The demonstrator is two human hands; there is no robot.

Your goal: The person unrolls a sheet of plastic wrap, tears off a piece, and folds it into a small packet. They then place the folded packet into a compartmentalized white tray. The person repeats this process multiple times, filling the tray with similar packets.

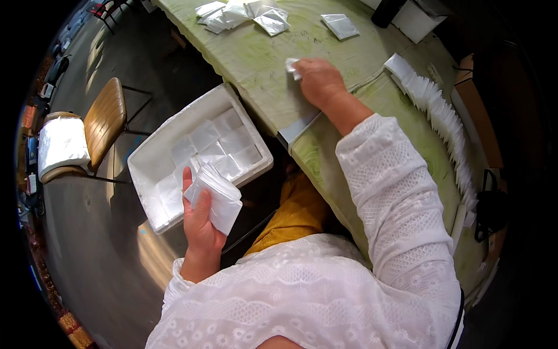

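Observation:
My left hand (200, 224) is closed round a stack of folded clear-white plastic sheets (220, 200), thumb on top, held in front of a white foam box (200, 107). Inside that box, more folded plastic packets (212, 145) lie in rows. Over the green-covered table (256, 81), my right hand (318, 81) is closed on a small crumpled white piece (292, 68); its kind is not clear, and the fingers are mostly hidden behind the back of the hand. Beyond it, a loose pile of plastic packets (241, 14) and a single packet (340, 26) lie on the table.
A long fanned row of white folded sheets (433, 104) runs along the table's right side, beside a cardboard box (479, 116). A dark cylinder (388, 11) stands at the far right. To the left are a tan chair (106, 122) and another seat under a white bundle (63, 141).

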